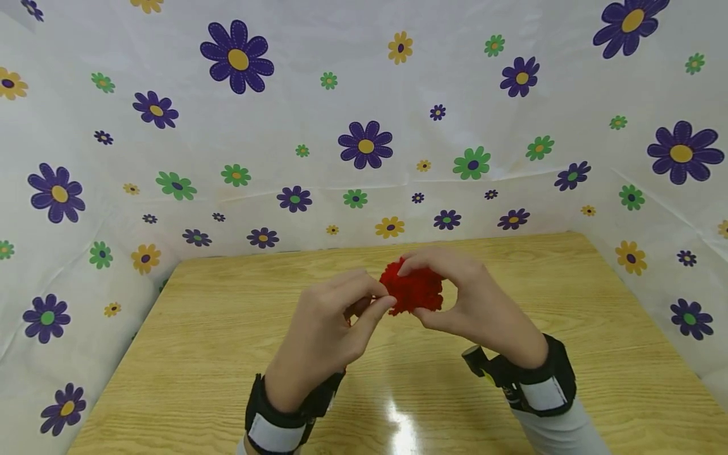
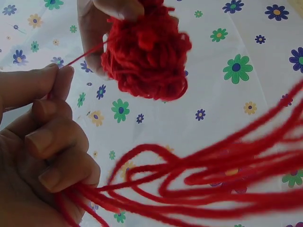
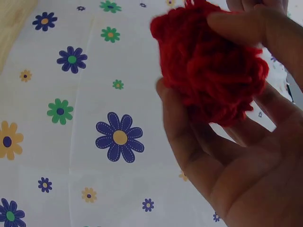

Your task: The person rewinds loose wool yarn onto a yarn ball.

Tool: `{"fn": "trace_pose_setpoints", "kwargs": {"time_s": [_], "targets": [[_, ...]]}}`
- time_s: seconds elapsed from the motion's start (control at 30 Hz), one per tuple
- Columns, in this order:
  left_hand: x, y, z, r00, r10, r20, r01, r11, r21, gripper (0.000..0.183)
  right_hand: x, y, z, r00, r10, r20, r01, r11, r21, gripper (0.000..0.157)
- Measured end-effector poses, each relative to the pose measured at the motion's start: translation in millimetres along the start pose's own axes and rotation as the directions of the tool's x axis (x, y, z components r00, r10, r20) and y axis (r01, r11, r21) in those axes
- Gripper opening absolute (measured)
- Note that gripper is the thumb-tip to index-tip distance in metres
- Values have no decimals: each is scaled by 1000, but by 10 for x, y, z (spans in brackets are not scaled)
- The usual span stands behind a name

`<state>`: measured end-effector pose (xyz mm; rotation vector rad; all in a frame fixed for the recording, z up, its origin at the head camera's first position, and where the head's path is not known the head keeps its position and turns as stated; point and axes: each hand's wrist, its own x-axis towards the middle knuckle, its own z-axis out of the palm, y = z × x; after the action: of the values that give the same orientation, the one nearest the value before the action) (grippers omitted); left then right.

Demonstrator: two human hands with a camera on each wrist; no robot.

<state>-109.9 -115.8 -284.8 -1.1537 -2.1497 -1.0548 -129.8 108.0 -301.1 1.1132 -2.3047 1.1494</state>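
Observation:
A thick bundle of red yarn (image 1: 418, 292) is held up over the table by my right hand (image 1: 474, 303), its thumb and fingers curled round the sides. In the right wrist view the yarn bundle (image 3: 213, 66) shows many wound loops. My left hand (image 1: 335, 319) pinches a strand of the yarn between thumb and forefinger, just left of the bundle. That strand (image 2: 87, 54) runs taut to the bundle in the left wrist view. Several loose lengths of red yarn (image 2: 213, 172) trail from under the left hand's curled lower fingers.
Below the hands lies a wooden table (image 1: 227, 328) with a light reflection near its front. A white sheet with printed flowers (image 1: 318, 95) hangs behind it and along both sides. Each wrist wears a black strap (image 1: 546, 379) with a camera.

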Motion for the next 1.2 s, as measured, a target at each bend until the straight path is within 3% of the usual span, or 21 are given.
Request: {"fn": "trace_pose_setpoints", "kwargs": {"time_s": [0.2,0.4,0.57,0.93,1.2], "targets": [[2,-39,-4,1000,13,-25,-13,1000,-17,9,-23,-45,8,990,1,144,-19,992,124,53],[12,-75,-3,999,23,-39,-26,998,-63,7,-39,-125,-20,979,54,196,-86,984,157,64],[9,-103,-3,999,12,-36,-16,993,-118,5,-57,-157,-49,972,45,230,-101,967,235,70],[17,-153,-17,998,3,-65,-13,988,-153,16,-84,-171,-97,979,-8,203,-83,897,434,63],[24,-161,-26,996,10,-84,-22,989,-147,15,-117,-155,-146,990,-30,134,-39,872,488,61]]}}
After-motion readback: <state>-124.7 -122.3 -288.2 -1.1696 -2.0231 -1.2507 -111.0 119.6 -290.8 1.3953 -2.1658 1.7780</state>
